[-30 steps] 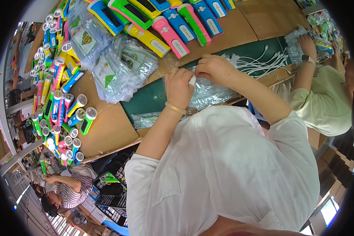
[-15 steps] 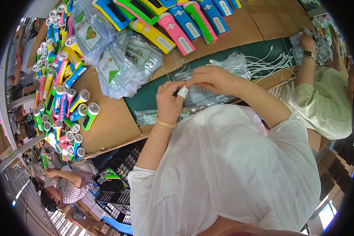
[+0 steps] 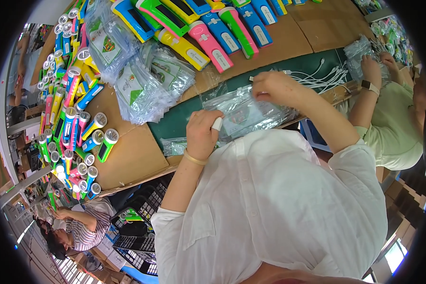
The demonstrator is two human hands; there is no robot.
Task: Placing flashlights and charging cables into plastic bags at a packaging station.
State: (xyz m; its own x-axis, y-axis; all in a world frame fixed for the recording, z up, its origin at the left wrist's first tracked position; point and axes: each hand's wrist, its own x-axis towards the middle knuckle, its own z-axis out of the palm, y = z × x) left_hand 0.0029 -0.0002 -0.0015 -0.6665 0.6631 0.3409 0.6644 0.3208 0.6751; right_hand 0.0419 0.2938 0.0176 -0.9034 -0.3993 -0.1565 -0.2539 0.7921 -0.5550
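Observation:
My left hand [image 3: 202, 135], with white tape round a finger and a band on the wrist, is closed at the left end of a clear plastic bag [image 3: 246, 111] lying on the green surface. My right hand [image 3: 278, 89] is over the bag's far right part, its fingers curled down; what they pinch is hidden under them. Just beyond it a small cable plug [image 3: 252, 78] pokes out, and white charging cables [image 3: 319, 80] fan out to the right. More clear packaging [image 3: 175, 146] lies left of my left wrist.
Several colourful flashlights [image 3: 213, 45] lie at the far side, and a large heap of them [image 3: 71, 118] at the left. Printed plastic bags [image 3: 139, 92] are stacked between. A co-worker's hand [image 3: 371, 71] handles bagged items at right. A black crate [image 3: 137, 236] stands below the table's edge.
My right hand has moved right and away from my left, along the bag; they were together before. More of the bag now shows between them. The co-worker's hands at right have shifted.

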